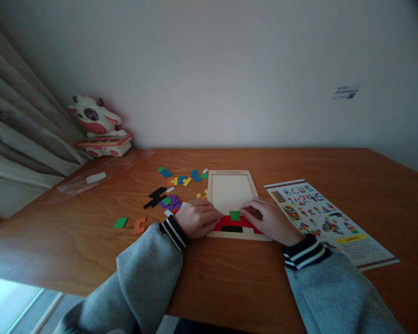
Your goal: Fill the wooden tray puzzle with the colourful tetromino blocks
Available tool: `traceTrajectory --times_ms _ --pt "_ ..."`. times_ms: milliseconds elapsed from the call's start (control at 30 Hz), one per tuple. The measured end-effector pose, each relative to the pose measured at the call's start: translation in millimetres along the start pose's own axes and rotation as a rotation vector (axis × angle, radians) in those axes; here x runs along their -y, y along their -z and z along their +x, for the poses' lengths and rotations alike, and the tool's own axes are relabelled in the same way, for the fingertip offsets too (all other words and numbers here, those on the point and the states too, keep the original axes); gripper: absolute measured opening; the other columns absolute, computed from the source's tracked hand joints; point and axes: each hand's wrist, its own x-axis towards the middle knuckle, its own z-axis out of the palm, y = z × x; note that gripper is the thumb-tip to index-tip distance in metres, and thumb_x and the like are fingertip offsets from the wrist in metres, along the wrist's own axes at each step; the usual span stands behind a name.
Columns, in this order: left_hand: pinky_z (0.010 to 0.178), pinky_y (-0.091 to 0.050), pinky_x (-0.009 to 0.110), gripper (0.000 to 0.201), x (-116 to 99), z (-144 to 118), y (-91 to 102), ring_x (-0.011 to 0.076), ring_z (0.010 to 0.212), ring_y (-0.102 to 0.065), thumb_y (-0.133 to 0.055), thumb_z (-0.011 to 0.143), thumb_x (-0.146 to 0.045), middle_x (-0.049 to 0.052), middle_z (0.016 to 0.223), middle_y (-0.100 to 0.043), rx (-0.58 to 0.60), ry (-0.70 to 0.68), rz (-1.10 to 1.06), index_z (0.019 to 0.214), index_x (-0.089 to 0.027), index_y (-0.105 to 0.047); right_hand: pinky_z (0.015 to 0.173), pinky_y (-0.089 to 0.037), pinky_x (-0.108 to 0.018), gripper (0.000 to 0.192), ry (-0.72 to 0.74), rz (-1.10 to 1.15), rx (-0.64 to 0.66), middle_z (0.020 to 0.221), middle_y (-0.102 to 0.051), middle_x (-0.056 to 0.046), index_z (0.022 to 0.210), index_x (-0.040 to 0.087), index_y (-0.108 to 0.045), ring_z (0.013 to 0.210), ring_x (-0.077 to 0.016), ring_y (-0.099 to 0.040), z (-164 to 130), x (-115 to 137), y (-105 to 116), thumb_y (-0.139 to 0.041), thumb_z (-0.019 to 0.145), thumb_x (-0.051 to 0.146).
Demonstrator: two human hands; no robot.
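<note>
A shallow wooden puzzle tray point(230, 172) lies in front of me, its lower part filled with red pieces point(229, 220), a black piece point(231, 228) and a white piece point(248, 230). Just above the red row is a green square piece point(234, 215). My right hand point(264, 215) reaches over the tray's right side, thumb and forefinger curled together at the right edge of that green piece. Over the left rim lies my left hand point(200, 216), fingers stretched out with the tips by the red pieces; its palm is hidden.
Loose coloured pieces point(174, 202) are scattered left of the tray, with a green piece point(120, 222) and an orange piece point(140, 226) nearer me. A printed pattern sheet point(320, 208) lies at right. A cow toy point(99, 125) stands at the back left, beside a curtain point(24, 116).
</note>
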Motion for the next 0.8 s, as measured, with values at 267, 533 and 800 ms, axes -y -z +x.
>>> traceTrajectory --times_ms 267,533,800 --pt "0.085 -0.055 0.033 0.025 -4 4 0.3 0.0192 0.091 -0.067 -0.048 0.097 -0.026 0.009 0.095 -0.075 0.041 -0.017 -0.032 0.106 -0.018 -0.070 0.084 -0.048 -0.038 0.022 0.101 -0.040 0.042 0.095 -0.069 -0.005 0.098 0.024 -0.070 0.091 -0.0219 -0.063 -2 4 -1 -0.072 0.083 0.040" --pt "0.097 -0.051 0.041 0.029 1 -1 -3.2 0.0241 0.109 -0.061 -0.057 0.094 -0.036 0.012 0.120 -0.068 0.113 0.053 -0.046 0.114 -0.018 -0.066 0.086 -0.048 -0.038 0.030 0.115 -0.080 0.023 0.101 -0.068 -0.005 0.101 0.026 -0.071 0.095 -0.0228 -0.062 -6 -12 16 -0.075 0.079 0.046" --pt "0.091 -0.052 0.036 0.026 0 -2 -3.8 0.0211 0.101 -0.065 -0.052 0.096 -0.033 0.009 0.114 -0.071 0.136 0.064 -0.118 0.110 -0.020 -0.069 0.082 -0.039 -0.039 0.022 0.373 -0.411 -0.001 0.090 -0.068 -0.005 0.095 0.023 -0.070 0.085 -0.0228 -0.057 -7 -1 30 -0.071 0.084 0.042"
